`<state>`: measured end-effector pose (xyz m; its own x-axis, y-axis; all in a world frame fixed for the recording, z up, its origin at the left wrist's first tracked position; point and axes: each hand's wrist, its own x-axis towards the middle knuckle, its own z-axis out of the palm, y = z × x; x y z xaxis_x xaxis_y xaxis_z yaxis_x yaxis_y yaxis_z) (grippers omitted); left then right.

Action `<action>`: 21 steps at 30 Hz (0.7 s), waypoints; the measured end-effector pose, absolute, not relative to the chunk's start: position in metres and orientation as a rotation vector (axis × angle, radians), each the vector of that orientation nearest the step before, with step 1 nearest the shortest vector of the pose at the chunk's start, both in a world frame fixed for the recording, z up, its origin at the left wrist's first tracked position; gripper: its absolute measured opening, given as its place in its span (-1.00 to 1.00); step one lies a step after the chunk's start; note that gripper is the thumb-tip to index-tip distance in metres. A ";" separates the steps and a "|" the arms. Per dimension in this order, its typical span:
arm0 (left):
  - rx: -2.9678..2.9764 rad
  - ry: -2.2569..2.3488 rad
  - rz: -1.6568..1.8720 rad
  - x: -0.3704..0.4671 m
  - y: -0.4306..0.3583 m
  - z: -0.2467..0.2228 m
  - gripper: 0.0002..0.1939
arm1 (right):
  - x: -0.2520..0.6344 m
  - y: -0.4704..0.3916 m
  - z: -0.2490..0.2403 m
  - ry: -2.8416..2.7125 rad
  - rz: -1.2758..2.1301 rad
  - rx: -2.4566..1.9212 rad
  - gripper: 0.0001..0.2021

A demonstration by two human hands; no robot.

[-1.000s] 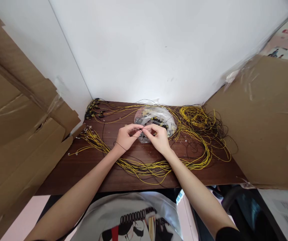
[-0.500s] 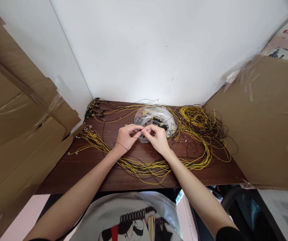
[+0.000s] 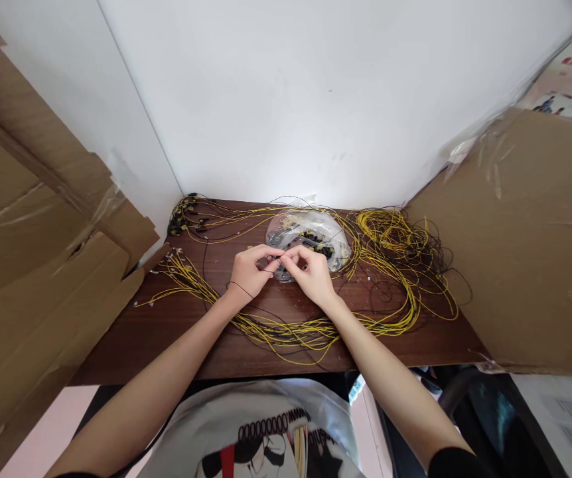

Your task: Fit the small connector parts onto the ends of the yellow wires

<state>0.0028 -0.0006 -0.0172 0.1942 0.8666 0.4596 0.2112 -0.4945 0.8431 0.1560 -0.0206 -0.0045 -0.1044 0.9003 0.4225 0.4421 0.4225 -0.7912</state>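
My left hand [image 3: 255,271] and my right hand [image 3: 309,271] meet fingertip to fingertip above the middle of the table. Both are closed in a pinch on a thin black wire [image 3: 241,284], which loops over my left wrist. Whatever small part sits between the fingertips is too tiny to make out. Just behind the hands lies a clear plastic bag [image 3: 338,232] with small black and yellow pieces in it. A long bundle of yellow and black wires [image 3: 296,330] curves beneath my forearms, its white-tipped ends fanning out at the left.
The brown table [image 3: 131,345] backs onto a white wall. A cardboard panel [image 3: 32,232] stands at the left and another cardboard panel [image 3: 525,252] at the right. Tangled yellow and black wires [image 3: 390,232] lie at the back right, black connectors [image 3: 181,216] at the back left.
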 end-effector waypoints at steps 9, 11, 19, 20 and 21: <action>1.657 1.013 1.306 0.005 -0.002 -0.013 -0.81 | 0.163 -0.016 -0.004 -1.496 0.713 -1.177 -0.79; 1.636 1.005 1.312 0.005 -0.002 -0.014 -0.81 | 0.165 -0.014 -0.003 -1.423 0.758 -1.161 -0.77; 1.558 0.982 1.333 0.003 -0.001 -0.012 -0.79 | 0.176 -0.005 -0.002 -1.129 0.909 -1.121 -0.75; 1.549 0.985 1.337 0.003 -0.001 -0.011 -0.79 | 0.177 -0.004 -0.002 -1.160 0.897 -1.134 -0.76; 1.540 0.992 1.339 0.003 -0.001 -0.010 -0.79 | 0.178 -0.004 -0.003 -1.216 0.872 -1.155 -0.77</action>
<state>0.0033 -0.0013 -0.0098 0.1137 0.9397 0.3227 0.0355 -0.3284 0.9439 0.1785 -0.0041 -0.0035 0.1768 0.9546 0.2399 0.0783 0.2293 -0.9702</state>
